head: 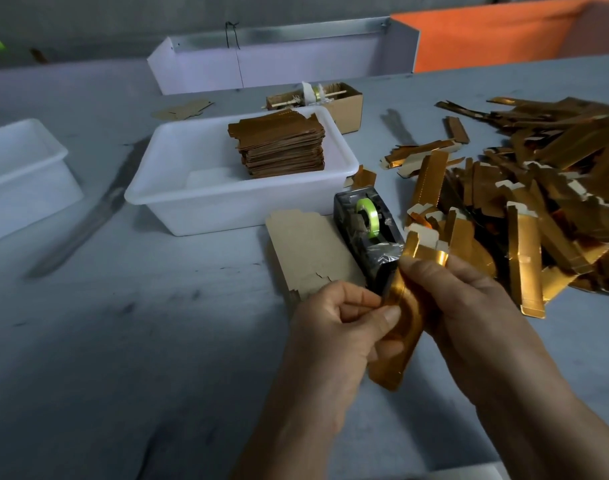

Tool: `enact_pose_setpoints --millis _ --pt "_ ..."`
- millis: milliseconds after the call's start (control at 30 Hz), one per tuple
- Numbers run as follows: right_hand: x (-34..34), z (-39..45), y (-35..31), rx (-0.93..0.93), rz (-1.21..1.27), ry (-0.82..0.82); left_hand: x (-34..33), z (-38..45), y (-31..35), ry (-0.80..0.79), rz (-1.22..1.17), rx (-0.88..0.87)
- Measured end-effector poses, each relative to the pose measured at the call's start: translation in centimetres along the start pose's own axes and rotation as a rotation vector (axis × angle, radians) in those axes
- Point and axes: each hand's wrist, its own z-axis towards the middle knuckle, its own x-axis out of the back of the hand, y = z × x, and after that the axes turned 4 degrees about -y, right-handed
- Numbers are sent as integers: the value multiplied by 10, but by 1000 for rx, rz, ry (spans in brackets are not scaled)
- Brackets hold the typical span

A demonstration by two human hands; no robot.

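Observation:
A long gold foil carton blank [405, 327] is held between both hands above the grey table [123, 341]. My left hand [337, 323] pinches its left edge between thumb and fingers. My right hand [465, 299] grips its upper part, fingers curled round it. Just behind the hands stands a black tape dispenser [368, 233] with a green tape roll. A big heap of gold blanks [538, 202] lies to the right.
A white tub [178, 168] holds a stack of flat brown-gold blanks [282, 147]. Another white tub [22, 174] sits far left. A brown card sheet [306, 247] lies beside the dispenser. A small cardboard box [348, 102] and a white bin stand behind.

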Motion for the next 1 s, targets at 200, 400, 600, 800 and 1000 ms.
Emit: enact_pose_setpoints --millis 200,400,600,800,1000 --pt "3 7 0 -73 -48 9 3 8 -16 -116 -241 30" --pt "17 26 -10 352 -713 252 15 16 -12 214 -342 -52" --pt "19 48 -2 57 -688 54 10 23 -10 275 -275 -86" --pt "19 50 -5 23 -578 30 3 33 -15 254 -233 -51" --pt "17 56 -6 -38 -603 -12 -3 39 -15 214 -233 -23"
